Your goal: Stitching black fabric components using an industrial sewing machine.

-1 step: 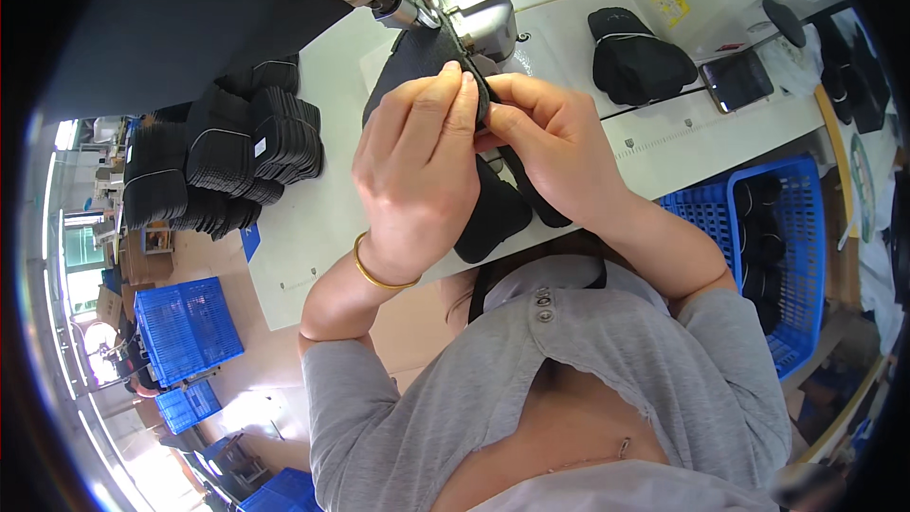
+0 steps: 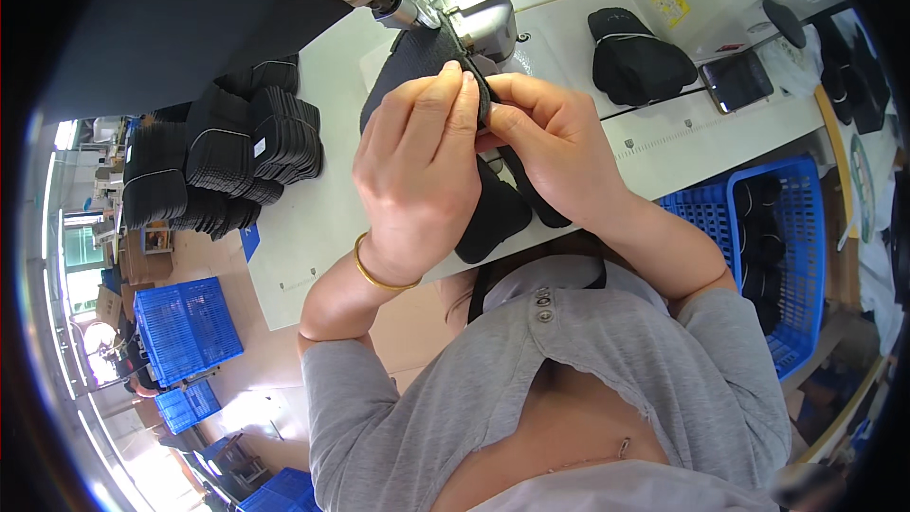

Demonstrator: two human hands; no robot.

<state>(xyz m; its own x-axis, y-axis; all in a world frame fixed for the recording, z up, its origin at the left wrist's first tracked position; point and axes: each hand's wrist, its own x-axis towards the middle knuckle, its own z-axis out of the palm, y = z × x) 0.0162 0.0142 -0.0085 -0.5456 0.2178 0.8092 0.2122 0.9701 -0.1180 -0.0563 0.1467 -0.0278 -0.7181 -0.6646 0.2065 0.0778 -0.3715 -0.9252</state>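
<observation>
A black fabric piece [image 2: 408, 66] lies at the sewing machine [image 2: 403, 9], its far end under the presser foot area. My left hand [image 2: 417, 166] rests on it, fingertips pressed together on the fabric's right edge. Beside it, my right hand [image 2: 559, 147] pinches the same edge between thumb and forefinger. More black fabric [image 2: 495, 218] hangs below my hands toward the table's front edge; whether it is one piece with the upper part I cannot tell. My fingers cover part of the pinched edge.
Stacks of tied black fabric pieces [image 2: 223, 147] stand at the left of the white table [image 2: 294, 265]. A tied black bundle [image 2: 640, 57] and a phone [image 2: 737, 82] lie to the right. Blue crates stand at right [image 2: 806, 256] and on the floor at left [image 2: 190, 330].
</observation>
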